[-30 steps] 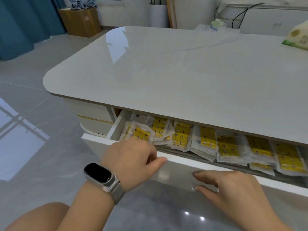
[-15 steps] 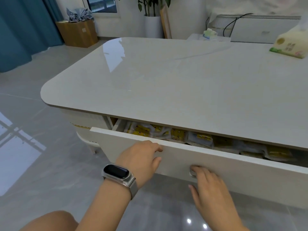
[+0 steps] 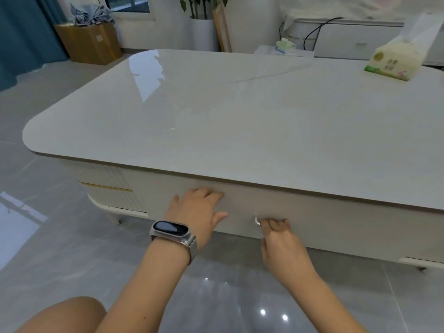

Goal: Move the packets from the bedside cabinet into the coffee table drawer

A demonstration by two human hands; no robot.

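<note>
- The drawer (image 3: 324, 219) sits flush in the coffee table front, under the surface (image 3: 240, 121); the packets are out of sight.
- Left hand (image 3: 195, 210), a watch (image 3: 171, 230) on its wrist, lies flat against the drawer front, fingers (image 3: 211, 193) straight and released.
- Right hand (image 3: 280, 239) has its fingers (image 3: 274, 223) curled on the small metal handle (image 3: 257, 219).
- A tissue pack (image 3: 394, 60) lies on the far right of the surface.
</note>
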